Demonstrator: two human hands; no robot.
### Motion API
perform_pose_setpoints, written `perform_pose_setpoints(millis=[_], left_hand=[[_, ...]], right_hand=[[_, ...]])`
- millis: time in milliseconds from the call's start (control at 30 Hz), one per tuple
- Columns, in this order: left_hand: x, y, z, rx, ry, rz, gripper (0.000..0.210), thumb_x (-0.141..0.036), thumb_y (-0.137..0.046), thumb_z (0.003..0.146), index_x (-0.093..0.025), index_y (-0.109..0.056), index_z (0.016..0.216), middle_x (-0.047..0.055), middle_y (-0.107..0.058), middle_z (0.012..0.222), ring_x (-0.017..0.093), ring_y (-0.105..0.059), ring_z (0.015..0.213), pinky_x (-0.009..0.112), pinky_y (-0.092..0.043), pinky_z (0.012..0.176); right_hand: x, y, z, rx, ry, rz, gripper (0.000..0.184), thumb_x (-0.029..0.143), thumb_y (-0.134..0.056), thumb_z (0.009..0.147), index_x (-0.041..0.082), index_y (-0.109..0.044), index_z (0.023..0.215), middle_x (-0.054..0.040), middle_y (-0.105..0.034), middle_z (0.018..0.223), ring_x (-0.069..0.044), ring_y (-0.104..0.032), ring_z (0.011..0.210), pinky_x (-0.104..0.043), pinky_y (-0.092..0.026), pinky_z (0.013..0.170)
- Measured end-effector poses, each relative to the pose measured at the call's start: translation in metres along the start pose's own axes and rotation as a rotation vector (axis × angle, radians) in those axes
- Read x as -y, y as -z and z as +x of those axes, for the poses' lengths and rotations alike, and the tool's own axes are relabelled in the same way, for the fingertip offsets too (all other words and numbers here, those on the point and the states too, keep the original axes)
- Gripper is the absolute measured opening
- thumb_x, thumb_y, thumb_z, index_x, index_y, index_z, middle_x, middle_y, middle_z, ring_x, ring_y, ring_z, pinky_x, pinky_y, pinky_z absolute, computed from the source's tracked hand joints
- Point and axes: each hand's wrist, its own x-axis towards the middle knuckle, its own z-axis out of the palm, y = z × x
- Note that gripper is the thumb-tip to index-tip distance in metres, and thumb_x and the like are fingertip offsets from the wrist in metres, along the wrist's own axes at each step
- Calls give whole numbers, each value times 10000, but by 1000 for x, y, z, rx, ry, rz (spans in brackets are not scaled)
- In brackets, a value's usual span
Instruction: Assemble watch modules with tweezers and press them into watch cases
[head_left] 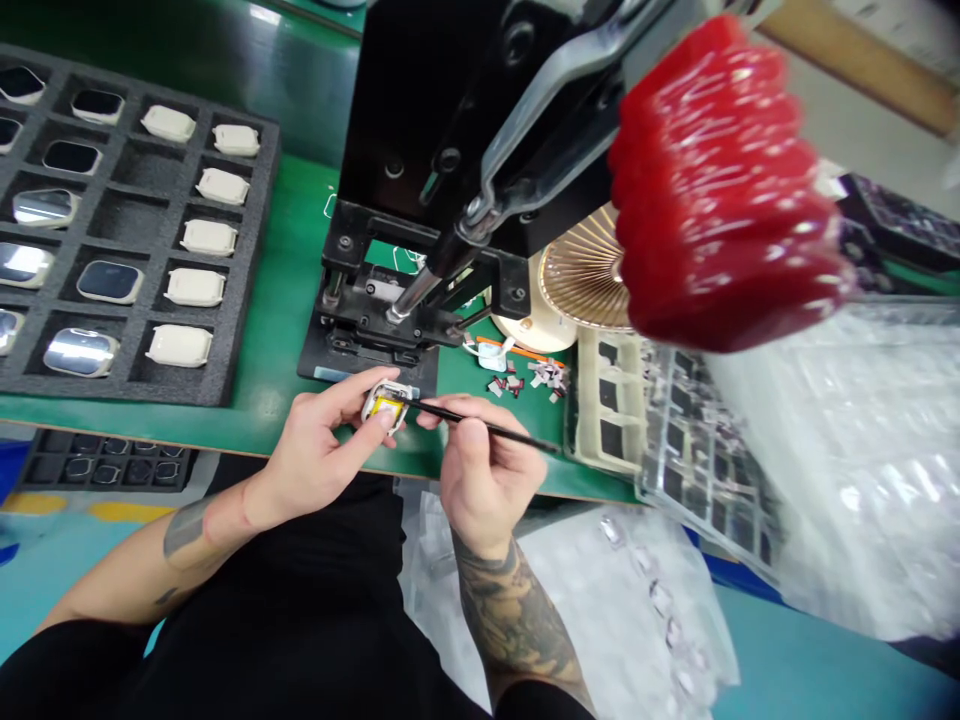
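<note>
My left hand (319,440) grips a small white watch case (368,408) by its edges, its open inner side facing up. A yellow part (388,407) shows inside the case, with my left thumb over its lower edge. Pinched in my right hand (487,465) is a pair of slim black tweezers (514,434). The tip of the tweezers reaches into the upper part of the case; what it touches there is too small to tell. Both hands are just in front of the base of a black hand press (367,340).
The press's red handle (727,200) hangs large at upper right. At left lies a foam tray (251,310) of watch cases. A fan (581,270), small loose parts (547,375), a cream tray (607,460), a clear tray (694,515) and plastic packaging (862,450) stand right.
</note>
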Motion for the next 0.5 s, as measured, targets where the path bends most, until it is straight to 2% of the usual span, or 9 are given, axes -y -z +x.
perform_pose_setpoints(millis=[67,133,200,267,333,400,500], left_hand=[[0,-1,1,-7,25,-28,431,-273,-754,1071,-151,-703,1481,35,-871,997,160,-831,795,245,-671,760],[0,-1,1,-24,57,-59,440,-296,-765,1069,-145,-698,1477,51,-874,1012,176,-839,813,259,-677,765],[1,-2,1,-44,67,-100,432,-301,-771,1070,-144,-699,1465,56,-874,997,182,-844,817,264,-679,768],[2,-2,1,-60,62,-132,416,-290,-771,1072,-155,-702,1459,55,-873,984,182,-845,820,262,-678,758],[2,-1,1,-62,59,-137,421,-289,-776,1071,-168,-703,1467,55,-873,988,186,-849,846,263,-678,769],[1,1,1,-35,62,-132,445,-309,-784,1069,-172,-700,1484,65,-876,1017,194,-853,877,276,-683,806],[-1,3,2,-26,64,-159,453,-376,-749,1095,-159,-702,1490,96,-877,1051,210,-851,874,307,-683,813]], right_hand=[[2,1,-3,47,-58,103,179,308,-650,1115,262,-821,1137,-63,-802,947,-211,-768,779,-377,-663,678],[3,4,-4,67,1,130,181,319,-658,1110,260,-827,1137,-66,-790,915,-227,-771,798,-392,-661,679],[2,9,-3,-18,134,67,174,331,-689,1093,264,-839,1150,-76,-786,920,-252,-778,849,-423,-663,701],[-2,14,-1,-125,201,-15,175,341,-701,1083,277,-842,1165,-81,-783,944,-268,-779,888,-445,-670,717],[-7,15,-1,-149,159,-54,176,351,-696,1085,290,-833,1176,-85,-784,988,-278,-783,931,-448,-678,720],[-10,13,-2,-113,62,-61,169,351,-692,1088,287,-823,1174,-90,-791,1031,-270,-786,939,-444,-681,739],[-4,12,-6,-70,-35,2,153,372,-691,1092,273,-805,1116,-78,-789,980,-234,-770,841,-401,-655,694]])
